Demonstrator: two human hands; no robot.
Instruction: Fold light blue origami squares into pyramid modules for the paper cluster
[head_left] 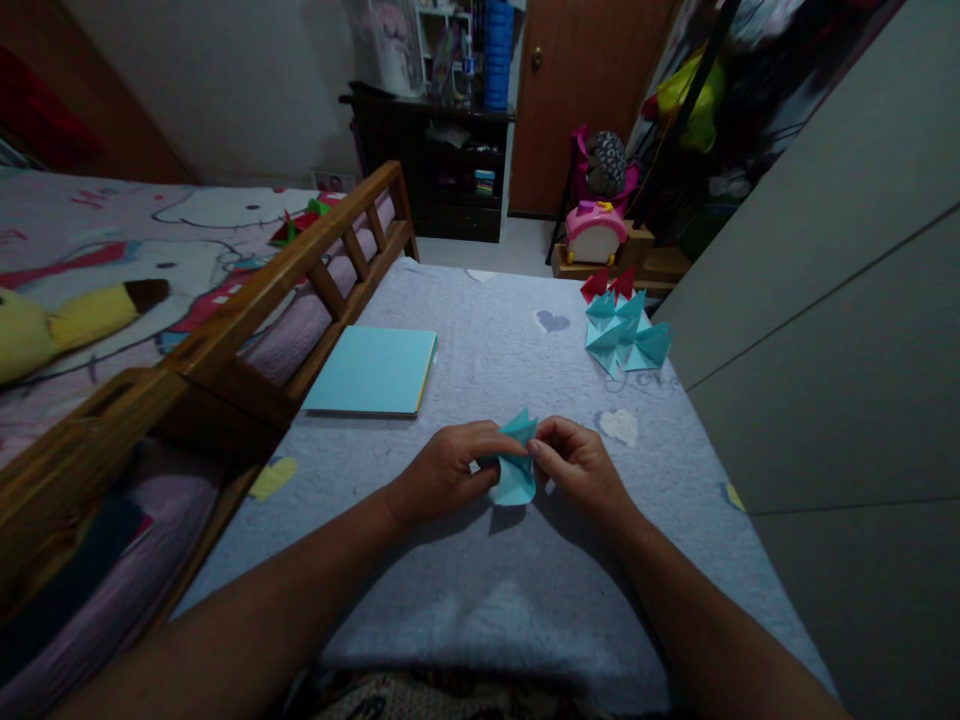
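Observation:
Between my two hands is a partly folded piece of light blue origami paper (516, 482), held just above the bedsheet with pointed flaps at its top. My left hand (456, 462) grips its left side, fingers bent around the edge. On the right side, my right hand (576, 462) pinches the paper between thumb and curled fingers. A flat stack of light blue paper sheets (373, 370) lies to the left, beyond my left hand. At the far right sits a group of folded light blue paper pieces (619, 335), with red folded pieces (598, 284) behind them.
A wooden bed rail (247, 310) borders the left side, with a second bed (217, 230) and a yellow plush toy (75, 325) past it. A pale cabinet (847, 330) stands close on the right. A dark shelf unit (427, 165) and a wooden door (589, 90) are at the back.

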